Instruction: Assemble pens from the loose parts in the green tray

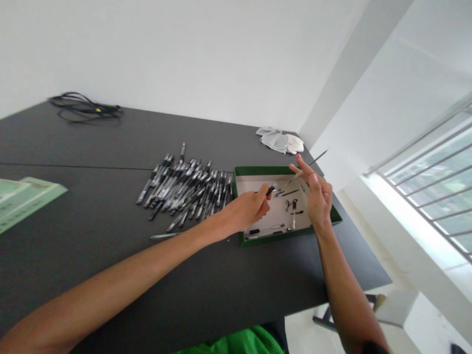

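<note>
My left hand [254,209] is closed around a pen [272,189], whose black end pokes out past the thumb; the rest is hidden in the fist. Over the right side of a green-rimmed box lid or tray [287,239], my right hand [317,196] pinches a thin pen refill [319,157] that slants up to the right, some fingers stretched out. Inside the tray lie several loose pen parts [294,216], some black and some clear. To the left of it, a large heap of clear pens with black caps [184,189] is spread on the dark table [147,280].
A single pen [164,236] lies apart in front of the heap. White gloves [276,140] rest at the back right, and a coiled black cable [86,107] at the back left. A pale green printed box [27,199] stands at the left. The table's right edge runs beside the tray.
</note>
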The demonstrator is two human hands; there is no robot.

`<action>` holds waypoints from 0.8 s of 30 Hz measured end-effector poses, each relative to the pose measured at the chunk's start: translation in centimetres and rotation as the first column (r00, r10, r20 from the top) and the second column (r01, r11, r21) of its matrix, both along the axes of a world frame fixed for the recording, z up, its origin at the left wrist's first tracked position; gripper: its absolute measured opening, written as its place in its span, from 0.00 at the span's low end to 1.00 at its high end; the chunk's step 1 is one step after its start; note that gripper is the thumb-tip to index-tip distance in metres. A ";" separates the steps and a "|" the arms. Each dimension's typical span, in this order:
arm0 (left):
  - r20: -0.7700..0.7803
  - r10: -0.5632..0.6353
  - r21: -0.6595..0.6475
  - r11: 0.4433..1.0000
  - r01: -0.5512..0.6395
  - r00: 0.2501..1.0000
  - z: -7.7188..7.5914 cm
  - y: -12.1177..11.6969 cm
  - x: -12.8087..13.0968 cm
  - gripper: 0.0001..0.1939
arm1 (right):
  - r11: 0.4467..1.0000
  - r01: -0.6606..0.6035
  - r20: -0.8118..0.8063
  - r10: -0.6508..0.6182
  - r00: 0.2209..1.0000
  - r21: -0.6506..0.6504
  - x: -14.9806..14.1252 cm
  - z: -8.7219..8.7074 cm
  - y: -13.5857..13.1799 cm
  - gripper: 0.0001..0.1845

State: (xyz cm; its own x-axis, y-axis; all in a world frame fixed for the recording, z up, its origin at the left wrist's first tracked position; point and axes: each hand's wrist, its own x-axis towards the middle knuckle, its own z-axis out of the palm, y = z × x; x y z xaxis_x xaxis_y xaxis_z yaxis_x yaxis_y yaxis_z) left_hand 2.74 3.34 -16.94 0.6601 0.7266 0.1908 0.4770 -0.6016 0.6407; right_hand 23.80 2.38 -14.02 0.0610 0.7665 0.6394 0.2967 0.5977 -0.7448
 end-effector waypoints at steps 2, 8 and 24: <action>-0.020 -0.002 0.003 1.000 0.002 1.000 0.2 -0.1 0.0 0.10 | 0.999 -0.022 -0.018 0.023 1.000 0.029 -0.4 -0.1 -0.1 0.24; -0.046 0.007 0.028 1.000 -0.005 0.999 0.5 -0.3 0.0 0.09 | 1.000 -0.012 0.006 0.012 1.000 0.028 -0.4 -0.5 0.3 0.25; -0.049 -0.016 0.045 0.999 0.018 0.999 0.3 -0.2 -0.1 0.10 | 0.999 -0.045 0.104 0.047 0.993 -0.023 -0.4 -0.5 0.1 0.24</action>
